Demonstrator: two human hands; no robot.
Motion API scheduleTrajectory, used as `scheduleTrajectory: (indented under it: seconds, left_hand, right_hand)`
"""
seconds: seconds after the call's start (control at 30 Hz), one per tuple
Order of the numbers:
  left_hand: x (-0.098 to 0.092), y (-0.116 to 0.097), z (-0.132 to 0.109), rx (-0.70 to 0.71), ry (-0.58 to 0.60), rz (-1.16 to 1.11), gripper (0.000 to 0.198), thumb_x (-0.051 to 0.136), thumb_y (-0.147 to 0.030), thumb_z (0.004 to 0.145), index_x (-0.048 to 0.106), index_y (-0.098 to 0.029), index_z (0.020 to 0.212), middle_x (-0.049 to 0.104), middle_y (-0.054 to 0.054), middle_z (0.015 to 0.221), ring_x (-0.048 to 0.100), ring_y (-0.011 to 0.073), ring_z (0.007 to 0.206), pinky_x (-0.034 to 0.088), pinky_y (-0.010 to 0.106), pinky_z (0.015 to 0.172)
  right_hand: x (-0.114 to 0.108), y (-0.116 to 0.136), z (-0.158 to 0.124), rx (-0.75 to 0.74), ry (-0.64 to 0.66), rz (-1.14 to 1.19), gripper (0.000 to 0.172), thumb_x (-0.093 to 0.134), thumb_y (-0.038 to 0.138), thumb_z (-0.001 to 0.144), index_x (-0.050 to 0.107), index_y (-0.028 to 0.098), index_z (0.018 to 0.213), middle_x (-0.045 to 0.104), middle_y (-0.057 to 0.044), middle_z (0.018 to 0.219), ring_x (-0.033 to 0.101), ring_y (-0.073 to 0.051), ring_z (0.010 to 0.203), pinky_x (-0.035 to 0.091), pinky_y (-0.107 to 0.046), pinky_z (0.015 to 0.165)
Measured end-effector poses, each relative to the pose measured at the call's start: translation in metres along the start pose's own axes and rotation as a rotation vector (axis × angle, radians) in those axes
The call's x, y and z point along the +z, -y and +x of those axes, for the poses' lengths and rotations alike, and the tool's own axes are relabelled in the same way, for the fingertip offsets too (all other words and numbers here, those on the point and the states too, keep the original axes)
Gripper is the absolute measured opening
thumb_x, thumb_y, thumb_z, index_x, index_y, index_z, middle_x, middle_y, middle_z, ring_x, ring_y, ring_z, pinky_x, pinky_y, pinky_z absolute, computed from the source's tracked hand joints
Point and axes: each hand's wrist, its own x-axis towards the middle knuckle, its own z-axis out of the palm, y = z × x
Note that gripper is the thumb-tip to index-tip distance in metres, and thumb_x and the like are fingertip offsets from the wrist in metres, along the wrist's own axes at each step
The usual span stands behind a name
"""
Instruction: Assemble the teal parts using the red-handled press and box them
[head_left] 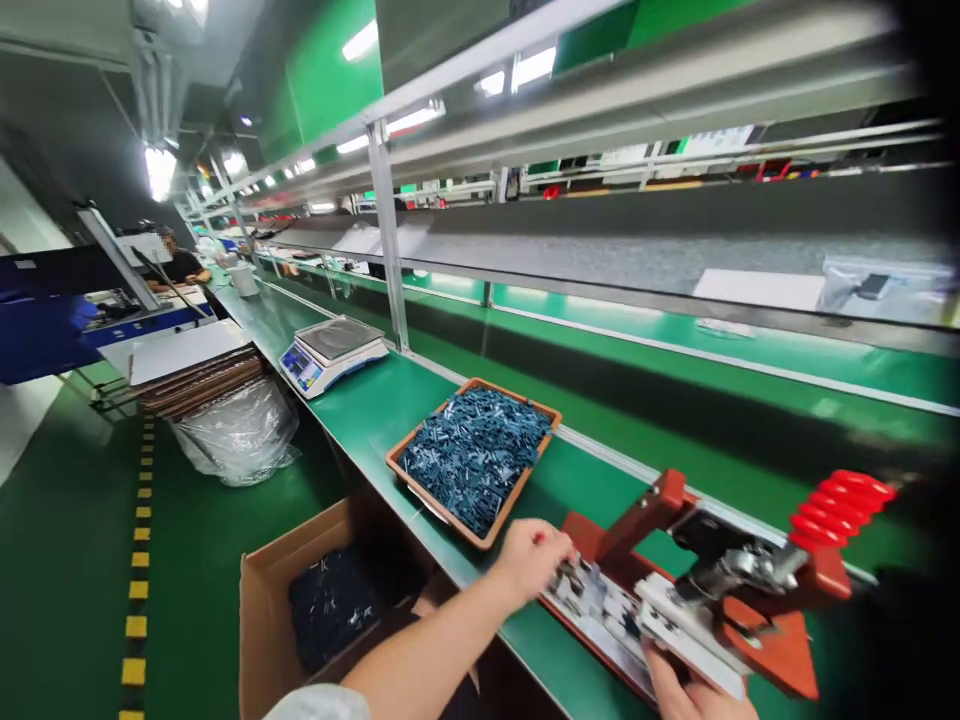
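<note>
A red-framed clamp fixture [622, 530] with a red ribbed handle [840, 508] stands on the green bench. My left hand [531, 562] is at the fixture's left end, its fingers curled together over the metal track [592, 600]. Whatever is between those fingertips is hidden or too small to name. At the bottom edge of the view my right hand [697, 695] grips the front of a pale metal block [686, 630] on the fixture; part of that hand is cut off. Small metal and dark pieces sit along the track.
An orange tray [486, 540] full of small dark strips lies left of the fixture. Beyond it stands a weighing scale [334, 352]. Below the bench edge is a cardboard box [259, 620] holding dark pieces. A shelf post [386, 240] rises behind. A person [184, 265] sits far off.
</note>
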Motion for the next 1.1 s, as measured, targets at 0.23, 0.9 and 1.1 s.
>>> scheduleTrajectory:
  seconds: [0.23, 0.9, 1.1]
  left_hand:
    - [-0.020, -0.011, 0.006, -0.160, 0.111, -0.276, 0.044, 0.059, -0.052, 0.084, 0.055, -0.018, 0.054, 0.068, 0.007, 0.071, 0.065, 0.0226, 0.085, 0.049, 0.034, 0.086]
    - [-0.025, -0.004, 0.007, -0.032, 0.238, -0.302, 0.058, 0.055, -0.069, 0.086, 0.053, -0.020, 0.054, 0.060, 0.004, 0.063, 0.064, 0.0218, 0.082, 0.045, 0.039, 0.102]
    - [-0.033, -0.001, 0.005, 0.085, 0.402, -0.181, 0.050, 0.057, -0.064, 0.089, 0.058, -0.021, 0.065, 0.077, 0.006, 0.087, 0.069, 0.0218, 0.095, 0.017, 0.045, 0.127]
  right_hand:
    - [-0.016, 0.062, -0.005, 0.083, -0.027, 0.010, 0.041, 0.043, 0.048, 0.090, 0.076, 0.022, 0.091, 0.077, -0.013, 0.100, 0.070, -0.031, 0.097, 0.057, -0.042, 0.088]
    - [-0.012, 0.033, -0.007, 0.133, -0.081, 0.078, 0.045, 0.058, 0.054, 0.086, 0.078, 0.017, 0.102, 0.078, -0.015, 0.109, 0.071, -0.034, 0.107, 0.056, -0.049, 0.099]
    - [-0.030, 0.035, -0.003, 0.085, 0.062, 0.106, 0.041, 0.058, 0.051, 0.086, 0.079, 0.019, 0.099, 0.078, -0.014, 0.108, 0.073, -0.034, 0.104, 0.056, -0.050, 0.100]
